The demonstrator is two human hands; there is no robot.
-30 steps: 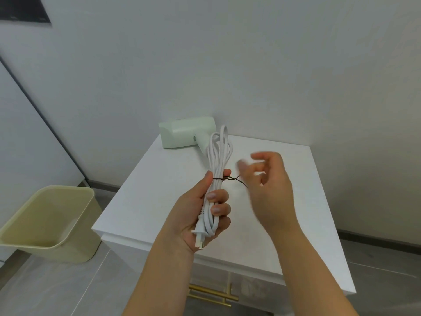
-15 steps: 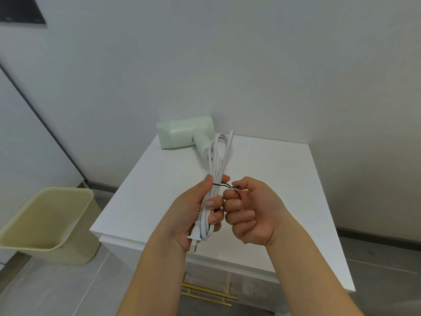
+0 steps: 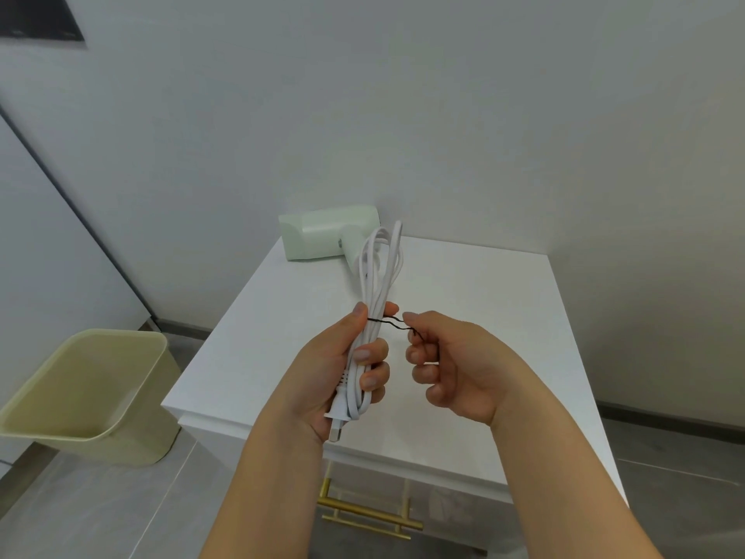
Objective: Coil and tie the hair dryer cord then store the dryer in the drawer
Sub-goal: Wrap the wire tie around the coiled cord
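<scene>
- Coiled cord (image 3: 378, 272), frame centre, long axis near upright, gripped in curled left hand (image 3: 330, 377); plug (image 3: 336, 417) at bottom.
- Black tie (image 3: 393, 322) round cord, tail leading right into right hand (image 3: 455, 365) pinch, just beside.
- Dryer (image 3: 322, 236) behind, upper centre, on cabinet top (image 3: 504, 300).
- Tie end hidden inside the pinch; drawer (image 3: 443, 504) mostly blocked by arms, handle (image 3: 363, 514) visible.
</scene>
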